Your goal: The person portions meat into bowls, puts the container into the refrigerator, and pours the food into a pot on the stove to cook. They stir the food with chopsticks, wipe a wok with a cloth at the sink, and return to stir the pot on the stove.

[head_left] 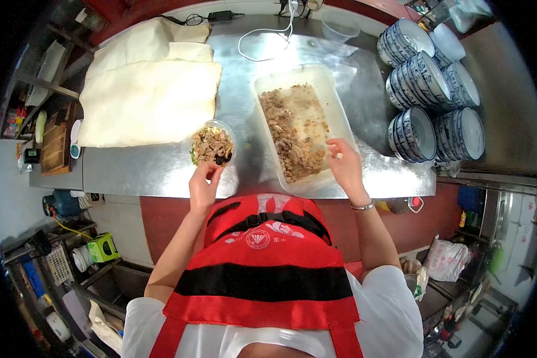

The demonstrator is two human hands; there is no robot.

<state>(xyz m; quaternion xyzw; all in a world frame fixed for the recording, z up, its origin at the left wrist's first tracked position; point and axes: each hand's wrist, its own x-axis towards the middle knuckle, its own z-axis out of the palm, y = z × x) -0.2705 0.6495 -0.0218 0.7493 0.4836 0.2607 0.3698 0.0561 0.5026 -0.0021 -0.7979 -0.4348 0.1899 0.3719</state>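
My left hand (pixel 204 180) is at the near rim of a clear round bowl (pixel 234 149), its fingertips pinched together beside a dark piece of food. Whatever those fingers hold is too small to make out. Sliced meat (pixel 213 142) fills the top of the bowl, with bits of green at its left edge. My right hand (pixel 344 164) is over the right side of a white plastic tub (pixel 331 92), fingers loosely bent and apart, with nothing seen in them. Chopped cooked meat (pixel 286 134) lies mostly along the tub's left side, with thinner brown scraps to the right.
A large cream-coloured sheet (pixel 152 95) covers the left of the steel table (pixel 235 77). Stacks of blue-and-white bowls (pixel 420 80) stand at the right. A white cable (pixel 268 31) and a clear plastic container (pixel 340 28) lie at the back.
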